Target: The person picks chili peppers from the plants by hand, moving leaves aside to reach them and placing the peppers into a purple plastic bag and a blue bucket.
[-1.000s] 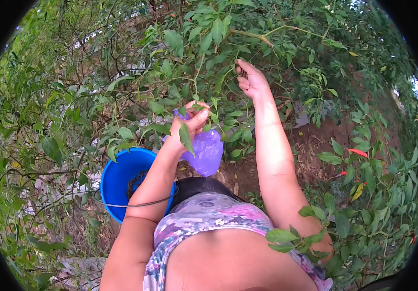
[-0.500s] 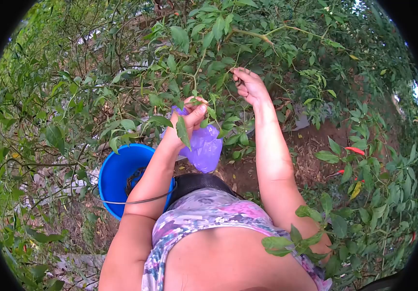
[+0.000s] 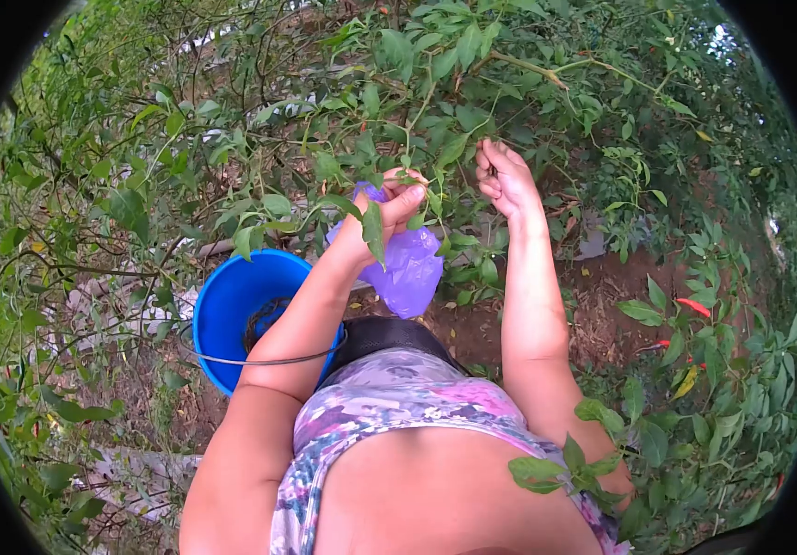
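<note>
My left hand [image 3: 396, 202] is closed, with a thin purple plastic bag [image 3: 409, 273] hanging from it. Its thumb and fingertips also pinch at a leafy twig of the chili plant [image 3: 454, 148]. To the right, my right hand [image 3: 507, 180] is raised among the leaves with its fingers curled into a pinch. Whatever those fingertips hold is too small to make out. A blue bucket [image 3: 222, 305] is at my left forearm, its wire handle passing across the arm; dark matter shows inside, partly hidden by the forearm.
Red chilies [image 3: 694, 307] hang on a leafy plant at the right. Dense branches and foliage surround both arms. A woody branch [image 3: 530, 67] runs across above my hands. Brown soil [image 3: 602, 291] with dry leaves shows below, and pale sheeting [image 3: 144, 476] lies at lower left.
Both hands, the bag and the plants appear slightly further right in view, and the bucket slightly higher. My right hand stays pinched, a little lower; my left still grips the bag.
</note>
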